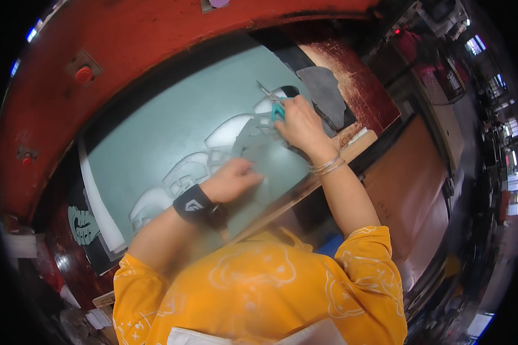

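Right hand (302, 122) gripped scissors (273, 98), blades (262, 87) toward eleven o'clock, with left hand (233, 180) (grip indeterminable, blurred) at its eight o'clock.

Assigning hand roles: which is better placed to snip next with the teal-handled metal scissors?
Right, likely: the right hand holds the scissors, blades pointing away from the body. The left hand, over the flat grey-green sheet, shows no tool.

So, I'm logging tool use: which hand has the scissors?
The right hand, with thin bracelets at its wrist: it holds the teal-handled scissors. The left hand, with a black wristband, has none.
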Demonstrator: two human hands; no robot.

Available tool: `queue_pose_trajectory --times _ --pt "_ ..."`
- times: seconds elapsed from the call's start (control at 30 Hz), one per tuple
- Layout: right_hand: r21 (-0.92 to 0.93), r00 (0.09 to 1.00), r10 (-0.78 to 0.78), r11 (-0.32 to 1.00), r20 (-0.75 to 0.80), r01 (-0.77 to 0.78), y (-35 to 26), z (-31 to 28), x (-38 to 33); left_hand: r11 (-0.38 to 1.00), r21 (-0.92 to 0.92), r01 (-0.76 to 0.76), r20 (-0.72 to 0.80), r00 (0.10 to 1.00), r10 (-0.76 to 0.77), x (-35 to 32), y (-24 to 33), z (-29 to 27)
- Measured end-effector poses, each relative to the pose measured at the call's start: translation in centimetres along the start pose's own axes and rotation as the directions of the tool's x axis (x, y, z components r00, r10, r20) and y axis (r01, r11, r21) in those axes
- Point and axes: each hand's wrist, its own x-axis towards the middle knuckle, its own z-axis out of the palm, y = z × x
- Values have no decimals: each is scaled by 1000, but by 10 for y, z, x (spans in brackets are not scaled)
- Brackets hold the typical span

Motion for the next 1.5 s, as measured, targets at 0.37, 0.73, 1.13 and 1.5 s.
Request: queue_pose_trajectory --times 0.37,0.73,1.13,1.5 --pt "600 924 362 769 -121 -223 31 -41 -19 987 -155 -34 4 999 35 -2 -1 -2" --pt "691 676 -168 47 717 -721 -16 -38 -201 990 -138 -24 56 998 32 -8 12 0" --pt "829 819 -130 79 559 -553 -39 -5 -188 958 -283 54 134 991 -16 -8 -4 -3" --pt "835 819 -186 12 543 -551 -39 6 -168 950 -313 2 217 974 69 -11 -9 -11"
